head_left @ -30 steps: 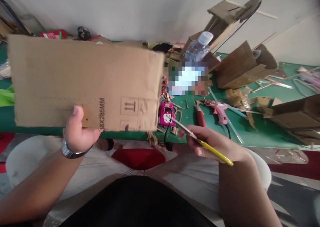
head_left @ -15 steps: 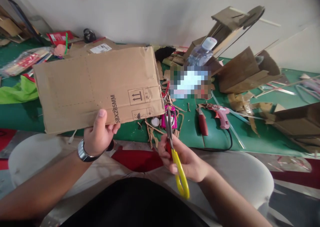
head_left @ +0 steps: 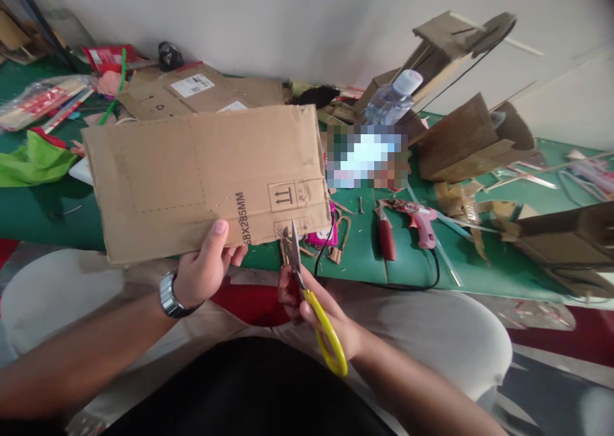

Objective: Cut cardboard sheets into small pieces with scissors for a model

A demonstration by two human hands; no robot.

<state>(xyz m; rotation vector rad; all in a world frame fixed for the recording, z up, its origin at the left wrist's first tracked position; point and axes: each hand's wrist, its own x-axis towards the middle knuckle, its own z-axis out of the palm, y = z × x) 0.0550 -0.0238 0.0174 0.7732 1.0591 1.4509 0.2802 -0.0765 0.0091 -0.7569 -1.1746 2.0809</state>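
My left hand [head_left: 206, 266], with a watch [head_left: 173, 294] at the wrist, grips a flat piece of brown cardboard [head_left: 192, 174] by its lower edge, thumb on the printed face. The cardboard is tilted up over the table and carries dashed lines, arrow marks and size lettering. In my right hand [head_left: 316, 311] is a pair of yellow-handled scissors [head_left: 330, 340], its fingers closed about the tool. The blades are slightly parted and point up at the cardboard's lower right edge, overlapping it in view. I cannot tell whether they touch it.
On the green table [head_left: 355, 257] lie a pink glue gun [head_left: 422, 222], a red-handled tool [head_left: 385, 238] and cardboard scraps. A water bottle [head_left: 393, 100] stands near the wall, beside a blurred-out patch. Cardboard constructions [head_left: 463, 142] occupy the right, and a bagged bundle [head_left: 43, 103] the left.
The cardboard and my left hand have shifted right in view. My right hand has moved left with the scissors, bringing the blades under the cardboard's printed corner.
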